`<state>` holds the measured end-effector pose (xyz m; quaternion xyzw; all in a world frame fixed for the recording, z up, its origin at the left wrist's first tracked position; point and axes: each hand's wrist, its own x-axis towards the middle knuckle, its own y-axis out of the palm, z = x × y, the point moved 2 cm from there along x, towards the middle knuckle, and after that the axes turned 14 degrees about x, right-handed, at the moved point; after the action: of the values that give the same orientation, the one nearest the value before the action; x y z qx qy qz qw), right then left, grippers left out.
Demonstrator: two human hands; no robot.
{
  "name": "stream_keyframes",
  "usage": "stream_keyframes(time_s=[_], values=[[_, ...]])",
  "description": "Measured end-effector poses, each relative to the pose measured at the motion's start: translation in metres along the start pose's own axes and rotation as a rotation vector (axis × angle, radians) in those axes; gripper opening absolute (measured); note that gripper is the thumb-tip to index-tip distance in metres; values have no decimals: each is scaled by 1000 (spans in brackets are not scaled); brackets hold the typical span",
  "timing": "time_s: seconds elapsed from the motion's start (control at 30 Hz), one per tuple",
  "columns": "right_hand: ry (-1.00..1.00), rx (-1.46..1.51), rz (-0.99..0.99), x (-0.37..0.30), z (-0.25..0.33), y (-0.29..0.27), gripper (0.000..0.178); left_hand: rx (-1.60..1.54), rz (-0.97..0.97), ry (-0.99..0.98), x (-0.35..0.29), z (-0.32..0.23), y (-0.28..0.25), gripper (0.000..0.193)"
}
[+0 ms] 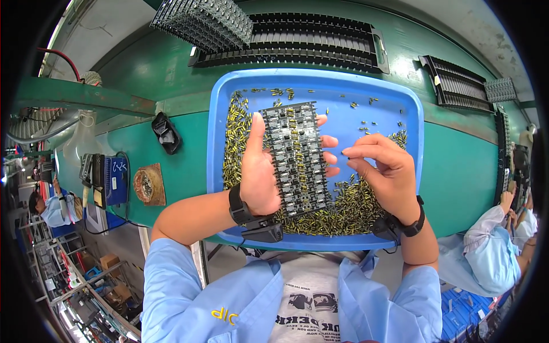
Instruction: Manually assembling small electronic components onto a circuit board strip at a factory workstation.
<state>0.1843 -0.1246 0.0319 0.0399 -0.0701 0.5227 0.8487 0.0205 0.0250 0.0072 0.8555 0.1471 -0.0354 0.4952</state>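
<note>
My left hand (260, 177) is wrapped round a panel (297, 157) of small black and silvery parts in rows. Its thumb lies along the left edge and its fingertips show past the right edge. Small yellowish pieces run down the panel's middle. Beneath it is a blue tray (416, 143) with many tiny black-and-yellow cylindrical parts (357, 208), heaped along the left side and near edge. My right hand (386, 171) is above the tray, just right of the panel. Its thumb and index finger are pinched together; a tiny dark thing shows at the tips, too small to name.
Behind the tray stand a long black slotted rack (314, 43) and a stack of similar panels (203, 26). Another black rack (457, 83) is at the far right. Left on the green bench lie a small black holder (166, 134) and a round dish (150, 184). Co-workers sit at both sides.
</note>
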Motion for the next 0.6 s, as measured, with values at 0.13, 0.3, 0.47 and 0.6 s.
stream_keyframes(time_s=[0.13,0.3,0.47,0.6], values=[[33,32,30,-1,4,0,18,25,-28,-13,0,1,2,100],[124,185,61,-4,2,3,19,42,-17,-47,-1,3,0,101],[41,240,58,-6,3,7,19,72,-25,-55,-2,6,3,100],[45,304,45,-5,5,11,18,74,-76,-67,-3,6,8,98]])
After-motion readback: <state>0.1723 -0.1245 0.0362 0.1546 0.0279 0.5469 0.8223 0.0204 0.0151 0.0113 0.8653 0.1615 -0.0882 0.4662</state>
